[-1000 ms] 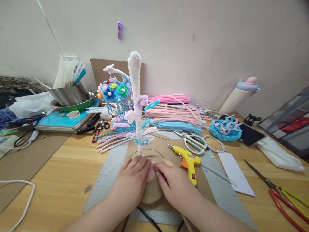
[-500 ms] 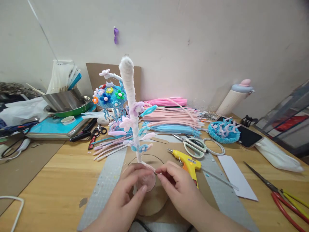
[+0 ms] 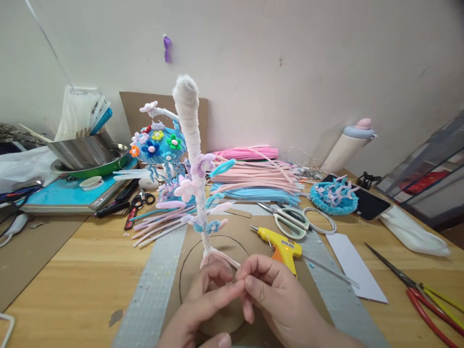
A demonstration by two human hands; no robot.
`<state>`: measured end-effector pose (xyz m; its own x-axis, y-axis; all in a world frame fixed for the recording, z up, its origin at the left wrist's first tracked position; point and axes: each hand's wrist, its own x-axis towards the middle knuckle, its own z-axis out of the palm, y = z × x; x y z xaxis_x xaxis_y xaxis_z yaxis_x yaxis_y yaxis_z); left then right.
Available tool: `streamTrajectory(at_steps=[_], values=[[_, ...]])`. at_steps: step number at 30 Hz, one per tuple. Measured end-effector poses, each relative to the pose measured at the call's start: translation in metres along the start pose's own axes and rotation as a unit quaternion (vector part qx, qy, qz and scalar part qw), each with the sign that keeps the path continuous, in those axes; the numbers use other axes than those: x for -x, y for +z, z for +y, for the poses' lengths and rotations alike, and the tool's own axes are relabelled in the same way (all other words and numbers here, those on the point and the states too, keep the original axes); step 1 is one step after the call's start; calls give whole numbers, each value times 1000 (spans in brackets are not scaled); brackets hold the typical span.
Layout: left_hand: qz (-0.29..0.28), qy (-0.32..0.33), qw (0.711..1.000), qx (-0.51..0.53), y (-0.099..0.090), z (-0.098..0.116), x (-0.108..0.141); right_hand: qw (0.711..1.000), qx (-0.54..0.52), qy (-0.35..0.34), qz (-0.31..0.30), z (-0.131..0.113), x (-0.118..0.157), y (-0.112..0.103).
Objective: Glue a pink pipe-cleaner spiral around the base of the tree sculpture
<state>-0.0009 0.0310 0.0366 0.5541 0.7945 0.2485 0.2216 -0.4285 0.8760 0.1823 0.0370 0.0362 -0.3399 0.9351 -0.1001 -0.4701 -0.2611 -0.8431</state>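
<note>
Apparently you're working the pale pink strip [image 3: 227, 258] round the foot of the white wrapped stem [image 3: 193, 137]; it runs from that foot toward the right. The next move likely calls for light, even tension without tipping the stem. Your right hand [image 3: 279, 292], in front and right of the stem, seems to pinch the strip; your left hand [image 3: 203, 302], in front, is loosely spread, index fingertip meeting the right fingers.

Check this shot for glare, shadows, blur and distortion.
Head view: soft glare on the steel bowl; head view: a faint shadow on the wall beside the bottle; head view: no strong blur on left hand or right hand; head view: red-handled scissors look stretched, likely wide-angle distortion.
</note>
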Motion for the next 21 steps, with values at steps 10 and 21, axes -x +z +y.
streamTrajectory(at_steps=[10,21], values=[[17,-10,989,-144,-2,2,8,1000,-6,11,-19,10,-3,-1],[29,-123,895,429,-4,-3,9,992,-63,-76,83,-8,-6,-4]])
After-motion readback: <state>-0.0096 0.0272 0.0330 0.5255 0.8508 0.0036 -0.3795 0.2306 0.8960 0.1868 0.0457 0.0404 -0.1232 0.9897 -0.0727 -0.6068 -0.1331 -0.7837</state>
